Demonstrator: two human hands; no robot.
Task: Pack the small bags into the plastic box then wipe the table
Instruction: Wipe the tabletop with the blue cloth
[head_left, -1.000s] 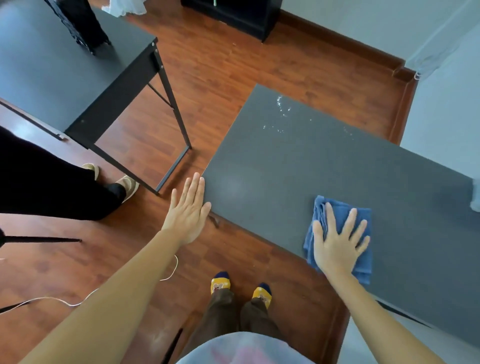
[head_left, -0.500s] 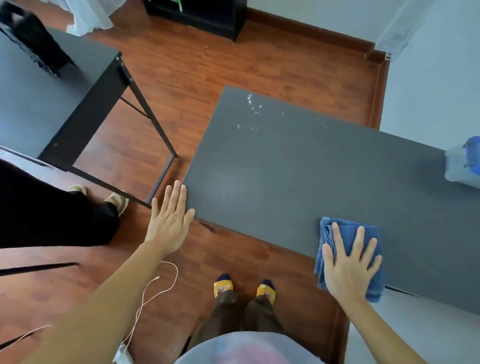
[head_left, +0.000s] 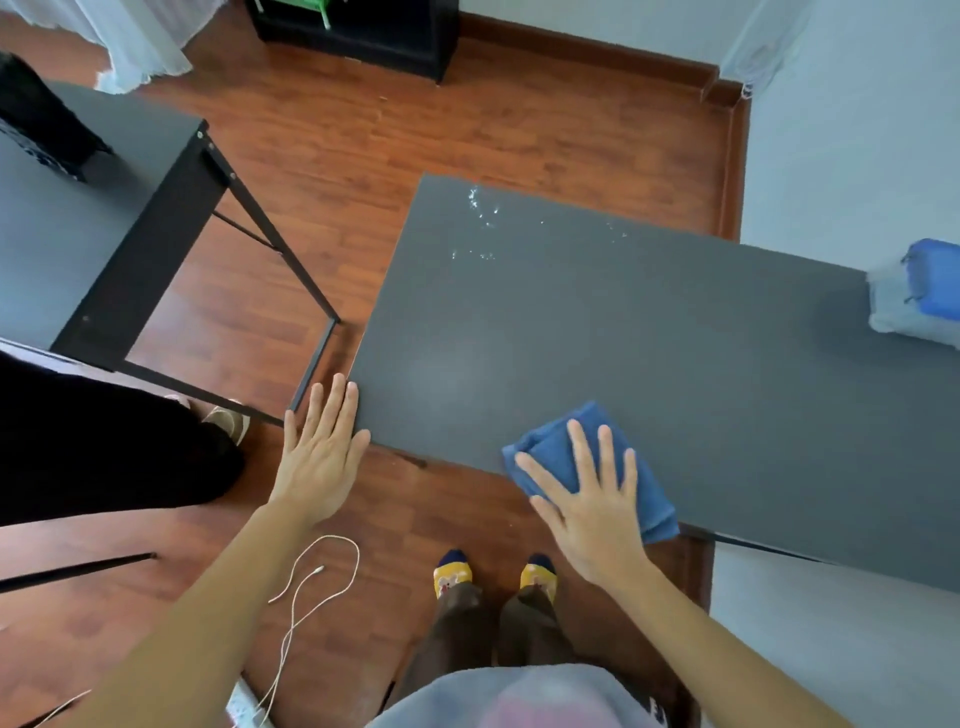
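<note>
My right hand (head_left: 587, 509) lies flat with fingers spread on a folded blue cloth (head_left: 550, 447), pressing it onto the dark grey table (head_left: 623, 322) at the front edge. My left hand (head_left: 319, 452) is open and flat, its fingers against the table's near left corner. A clear plastic box with a blue lid (head_left: 919, 291) stands at the table's far right end, partly cut off by the frame. Small water drops (head_left: 483, 208) glisten near the table's far left corner. No small bags show on the table.
A second dark table (head_left: 78, 208) with black legs stands to the left. Another person's black-clad leg (head_left: 104, 441) and shoe are beside it. A white cable (head_left: 311, 577) lies on the wooden floor. A black cabinet (head_left: 353, 26) sits against the back wall.
My right hand slid the blue cloth right along the front edge, then back left toward the corner. The view turned right and brought the plastic box in. My left hand stayed at the corner.
</note>
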